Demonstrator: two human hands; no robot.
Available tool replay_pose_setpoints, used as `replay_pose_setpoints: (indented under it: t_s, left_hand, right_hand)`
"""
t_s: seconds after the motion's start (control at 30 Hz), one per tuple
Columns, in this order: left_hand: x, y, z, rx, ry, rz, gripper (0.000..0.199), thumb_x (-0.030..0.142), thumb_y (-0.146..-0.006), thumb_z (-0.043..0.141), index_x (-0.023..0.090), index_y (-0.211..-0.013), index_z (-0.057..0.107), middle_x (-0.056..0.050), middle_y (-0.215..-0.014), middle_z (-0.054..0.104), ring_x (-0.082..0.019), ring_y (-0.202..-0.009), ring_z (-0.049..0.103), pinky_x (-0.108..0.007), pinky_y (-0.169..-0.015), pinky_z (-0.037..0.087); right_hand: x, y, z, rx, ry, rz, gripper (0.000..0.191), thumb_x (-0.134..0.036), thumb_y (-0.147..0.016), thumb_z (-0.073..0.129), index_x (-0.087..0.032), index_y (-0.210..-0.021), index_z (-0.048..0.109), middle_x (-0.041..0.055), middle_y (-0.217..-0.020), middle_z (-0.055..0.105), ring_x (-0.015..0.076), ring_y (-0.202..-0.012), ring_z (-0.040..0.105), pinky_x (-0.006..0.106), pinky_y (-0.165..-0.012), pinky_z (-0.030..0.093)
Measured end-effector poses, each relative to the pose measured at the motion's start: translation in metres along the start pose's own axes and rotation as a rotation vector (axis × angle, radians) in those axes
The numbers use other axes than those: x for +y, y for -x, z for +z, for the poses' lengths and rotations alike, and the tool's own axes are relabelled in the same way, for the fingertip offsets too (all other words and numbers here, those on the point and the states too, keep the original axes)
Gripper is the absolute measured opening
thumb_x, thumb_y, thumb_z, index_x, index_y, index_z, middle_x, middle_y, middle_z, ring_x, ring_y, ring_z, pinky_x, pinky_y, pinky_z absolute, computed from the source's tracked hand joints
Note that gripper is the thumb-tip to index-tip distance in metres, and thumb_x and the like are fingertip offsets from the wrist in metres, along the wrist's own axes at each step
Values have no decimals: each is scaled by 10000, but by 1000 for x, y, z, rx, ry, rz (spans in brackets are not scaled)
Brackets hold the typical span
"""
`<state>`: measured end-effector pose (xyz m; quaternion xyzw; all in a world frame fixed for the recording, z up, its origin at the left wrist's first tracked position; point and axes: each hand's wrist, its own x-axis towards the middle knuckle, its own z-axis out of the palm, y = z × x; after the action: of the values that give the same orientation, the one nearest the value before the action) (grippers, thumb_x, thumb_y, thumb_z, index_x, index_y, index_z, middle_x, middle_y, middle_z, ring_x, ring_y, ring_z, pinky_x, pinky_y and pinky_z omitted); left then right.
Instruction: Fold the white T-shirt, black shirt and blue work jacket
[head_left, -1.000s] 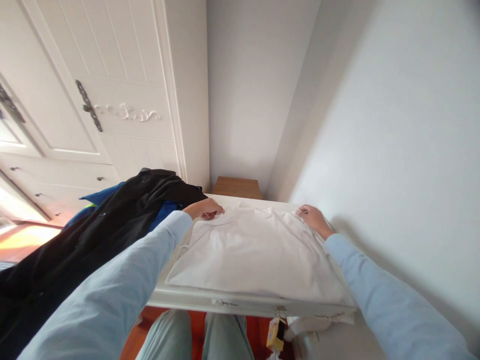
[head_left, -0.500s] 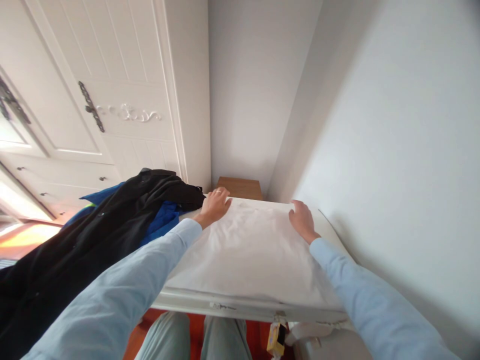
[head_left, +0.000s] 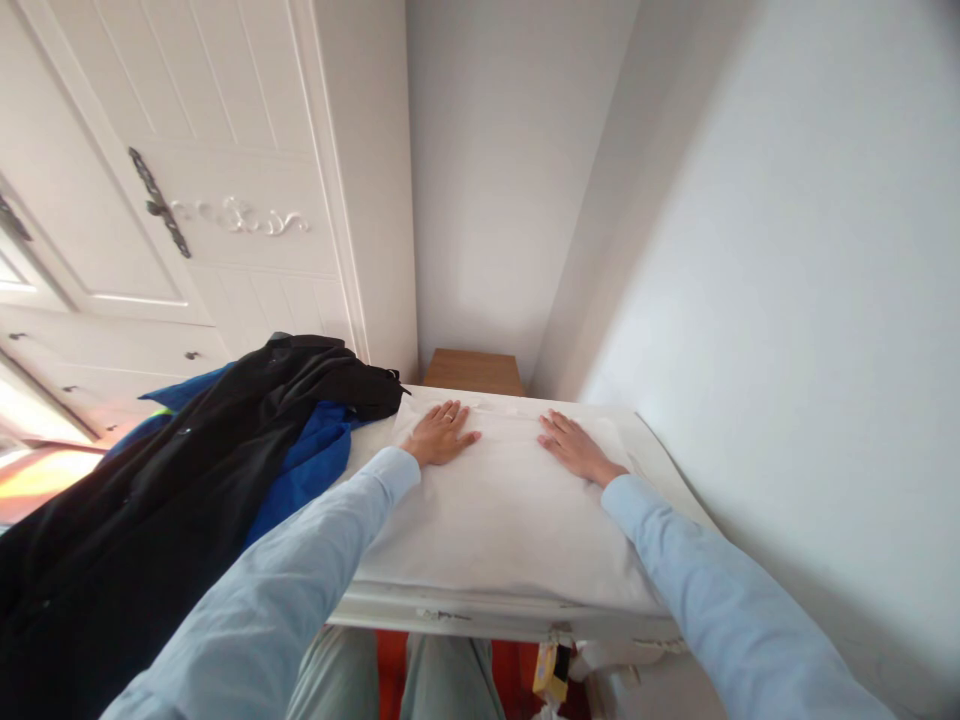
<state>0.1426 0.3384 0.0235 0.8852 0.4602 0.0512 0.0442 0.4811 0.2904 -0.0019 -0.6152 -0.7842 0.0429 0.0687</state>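
Note:
A white cloth (head_left: 487,520) lies spread over the white table (head_left: 664,455) in front of me, with light wrinkles near its far edge. On the far left part of the cloth, my left hand (head_left: 442,433) rests palm down, fingers spread, a ring on one finger. My right hand (head_left: 574,446) lies flat on the far right part, its fingers apart and pointing inward. Neither hand grips anything.
Black and blue garments (head_left: 217,470) are heaped over the table's left side. Behind the table stand a brown wooden piece (head_left: 472,371) and a white wardrobe (head_left: 375,180). A wall runs along the right. A yellow box (head_left: 551,672) is below the near edge.
Both hands have come down from the cloth's far corners and moved inward, flattening onto it with fingers spread. The cloth looks smoother. The view has shifted slightly.

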Motion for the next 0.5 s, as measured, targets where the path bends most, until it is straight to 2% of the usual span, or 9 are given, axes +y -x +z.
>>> replay_pose_setpoints:
  t_s: [0.13, 0.33, 0.5]
  left_hand:
    - [0, 0, 0, 15, 13, 16, 836, 686, -1010, 228, 104, -1594, 360, -206, -1678, 291, -339, -1574, 233, -504, -1270, 214]
    - [-6, 1, 2, 55, 44, 51, 794, 647, -1026, 255, 89, -1572, 399, -225, -1656, 319, -342, -1562, 267, -511, -1261, 240]
    - [-12, 7, -1, 82, 51, 129, 743, 594, -1043, 287, 91, -1583, 375, -193, -1696, 239, -300, -1588, 190, -466, -1274, 223]
  right_hand:
    - [-1, -2, 0, -2, 10, -7, 772, -658, -1032, 200, -172, -1613, 351, 161, -1705, 247, 298, -1585, 216, 528, -1284, 206]
    - [4, -1, 3, 19, 15, -12, 724, -638, -1038, 230, -214, -1611, 356, 138, -1702, 273, 290, -1582, 227, 544, -1279, 219]
    - [9, -1, 7, 45, 22, -22, 687, -611, -1042, 270, -226, -1600, 380, 130, -1690, 308, 290, -1572, 257, 539, -1274, 241]
